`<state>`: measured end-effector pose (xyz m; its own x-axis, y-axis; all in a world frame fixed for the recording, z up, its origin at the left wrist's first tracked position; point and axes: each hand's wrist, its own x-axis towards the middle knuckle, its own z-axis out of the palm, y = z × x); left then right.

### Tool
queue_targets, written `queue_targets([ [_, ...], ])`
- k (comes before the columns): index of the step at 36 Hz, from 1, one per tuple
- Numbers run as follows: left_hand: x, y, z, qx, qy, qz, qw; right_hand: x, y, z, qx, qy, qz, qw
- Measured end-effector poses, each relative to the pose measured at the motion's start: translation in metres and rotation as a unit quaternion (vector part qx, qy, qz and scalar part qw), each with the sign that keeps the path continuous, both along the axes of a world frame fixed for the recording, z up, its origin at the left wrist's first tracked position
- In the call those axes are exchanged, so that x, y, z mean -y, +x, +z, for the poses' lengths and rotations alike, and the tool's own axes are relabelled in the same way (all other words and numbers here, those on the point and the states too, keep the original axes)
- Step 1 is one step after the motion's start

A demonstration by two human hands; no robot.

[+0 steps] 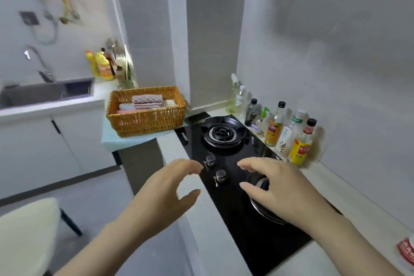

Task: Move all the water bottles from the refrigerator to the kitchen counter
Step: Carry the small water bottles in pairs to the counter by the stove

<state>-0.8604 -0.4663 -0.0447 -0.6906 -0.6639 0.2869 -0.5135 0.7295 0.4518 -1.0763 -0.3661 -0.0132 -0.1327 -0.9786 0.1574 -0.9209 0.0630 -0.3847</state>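
No refrigerator and no water bottle from it shows in the head view. My left hand point(170, 188) hovers over the front edge of the white kitchen counter point(349, 188), fingers apart and holding nothing. My right hand point(280, 188) hangs over the near burner of the black gas stove point(242, 219), fingers spread and also holding nothing. Both hands float just above the surface, on either side of the two stove knobs point(216, 168).
Several condiment and spray bottles point(275, 127) line the wall right of the stove. A wicker basket point(146, 111) with folded cloths stands beyond the stove. A sink point(44, 93) with tap and yellow detergent bottles point(102, 65) lies far left. A pale chair point(29, 231) sits lower left.
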Motion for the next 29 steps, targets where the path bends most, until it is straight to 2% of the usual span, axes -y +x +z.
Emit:
queue_targets([
  [6, -0.006, 0.083, 0.019, -0.018, -0.007, 0.106, 0.994, 0.043, 0.075, 0.021, -0.031, -0.026, 0.117, 0.992],
  [13, -0.028, 0.196, 0.035, -0.034, -0.016, 0.229, 0.973, 0.081, 0.189, 0.041, -0.051, -0.047, 0.248, 0.966],
  [22, -0.071, 0.368, 0.037, -0.066, -0.07, 0.345, 0.934, 0.097, 0.365, 0.049, -0.061, -0.068, 0.382, 0.92],
  [29, -0.121, 0.478, 0.041, -0.052, -0.075, 0.43, 0.898, 0.09, 0.492, 0.046, -0.044, -0.083, 0.47, 0.878],
])
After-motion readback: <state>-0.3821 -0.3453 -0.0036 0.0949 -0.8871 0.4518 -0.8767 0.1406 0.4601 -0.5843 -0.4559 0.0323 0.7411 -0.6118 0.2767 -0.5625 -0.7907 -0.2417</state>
